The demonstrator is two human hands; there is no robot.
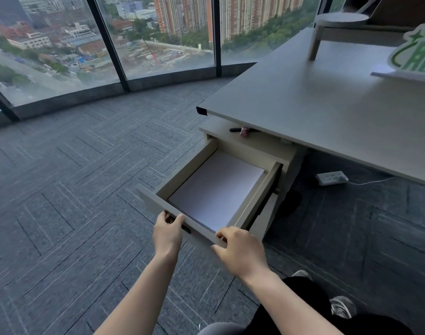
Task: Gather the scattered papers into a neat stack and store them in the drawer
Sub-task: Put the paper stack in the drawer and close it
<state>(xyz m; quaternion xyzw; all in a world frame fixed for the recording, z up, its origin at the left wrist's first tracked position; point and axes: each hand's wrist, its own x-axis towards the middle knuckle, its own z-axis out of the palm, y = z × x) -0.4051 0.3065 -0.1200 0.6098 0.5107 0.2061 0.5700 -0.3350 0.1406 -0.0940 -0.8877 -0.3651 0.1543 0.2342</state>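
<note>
Drawer [156, 201] open, one paper stack [216, 189] inside.

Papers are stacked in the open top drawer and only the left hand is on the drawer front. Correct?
Not quite. In the head view both hands are on the drawer front: the left hand and the right hand. The paper stack does lie in the open top drawer.

Head view, downward, near open drawer [194, 187]
</note>
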